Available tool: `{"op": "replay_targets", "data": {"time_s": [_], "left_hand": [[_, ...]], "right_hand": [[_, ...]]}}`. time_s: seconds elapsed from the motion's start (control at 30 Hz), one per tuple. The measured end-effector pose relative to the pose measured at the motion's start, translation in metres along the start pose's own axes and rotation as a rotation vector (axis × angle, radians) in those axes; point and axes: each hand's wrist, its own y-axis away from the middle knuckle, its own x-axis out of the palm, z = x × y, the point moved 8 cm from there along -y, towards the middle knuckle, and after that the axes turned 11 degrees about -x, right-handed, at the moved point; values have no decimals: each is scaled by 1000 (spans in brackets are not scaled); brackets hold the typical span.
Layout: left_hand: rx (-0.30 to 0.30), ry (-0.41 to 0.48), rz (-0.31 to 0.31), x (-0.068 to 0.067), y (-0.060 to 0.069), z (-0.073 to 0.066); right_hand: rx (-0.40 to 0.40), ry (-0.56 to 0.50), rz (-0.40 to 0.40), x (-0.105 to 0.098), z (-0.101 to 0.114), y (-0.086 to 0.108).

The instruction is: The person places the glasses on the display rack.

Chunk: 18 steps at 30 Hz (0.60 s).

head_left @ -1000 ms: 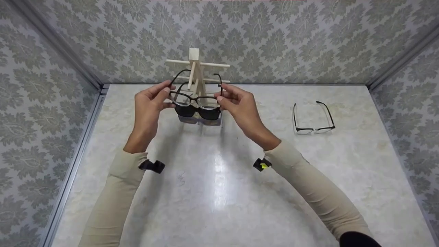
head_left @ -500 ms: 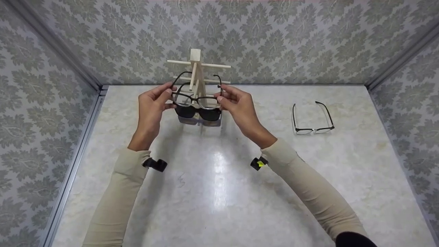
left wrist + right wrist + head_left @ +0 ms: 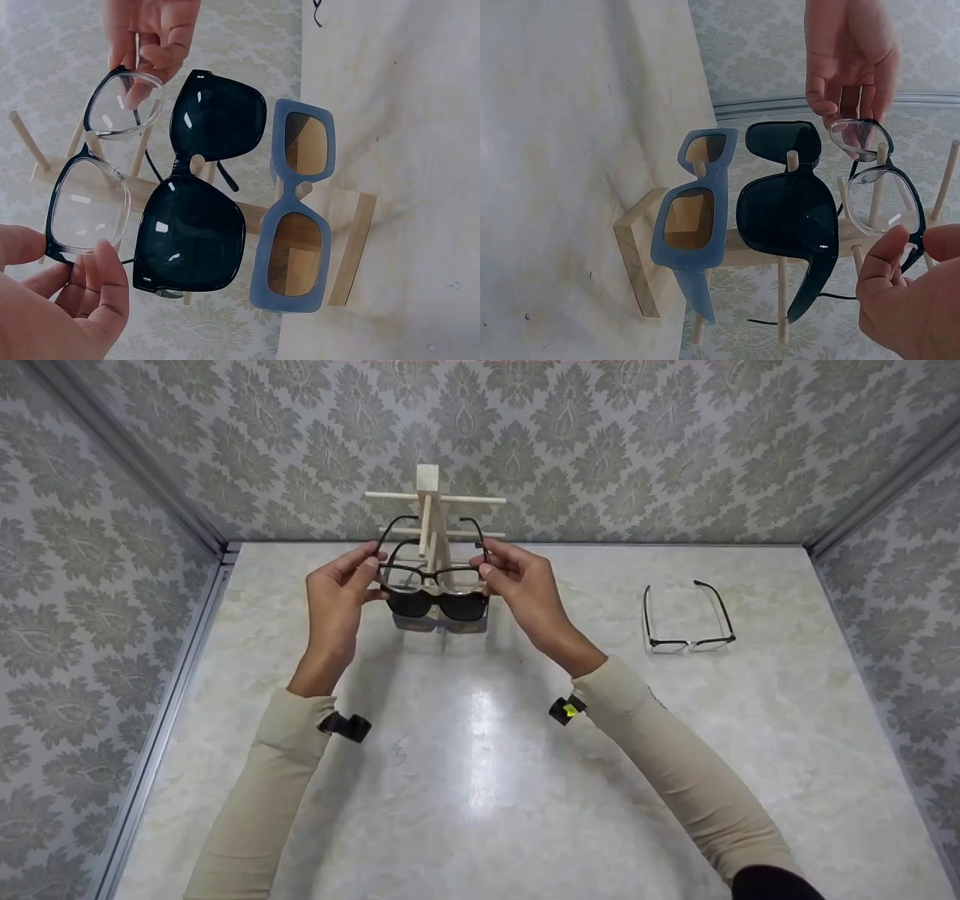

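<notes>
A pair of eyeglasses [image 3: 428, 577] with a dark upper frame and clear lower rims is held at the wooden display stand [image 3: 427, 480]. My left hand [image 3: 334, 600] pinches its left end between thumb and fingers. At the other end, the thumb and fingers of my right hand [image 3: 531, 594] grip the frame near the hinge. In the left wrist view, a peg sits at the bridge of these eyeglasses; whether they bear on it I cannot tell. Black sunglasses [image 3: 191, 232] hang just below, and blue-framed sunglasses [image 3: 264, 277] hang lowest, near the stand's base [image 3: 352, 251].
Another pair of black-topped eyeglasses [image 3: 688, 644] lies with temples unfolded on the right of the pale marbled table [image 3: 480, 840]. Bare pegs [image 3: 472, 500] stick out at the top of the stand. Patterned walls [image 3: 675, 450] enclose the back and sides.
Both hands still hold the eyeglasses. My left hand and the eyeglasses have shifted slightly to the right. The right temple tip has moved a little inward toward the stand.
</notes>
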Motion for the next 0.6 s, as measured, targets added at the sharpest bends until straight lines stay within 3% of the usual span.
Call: {"op": "replay_targets", "data": {"time_s": [0.43,0.6], "left_hand": [[33,-47,-13,1,10,2],[51,-116,-41,-8,16,5]], "right_hand": [[3,23,17,-2,1,-1],[-7,63,12,-10,0,6]]}}
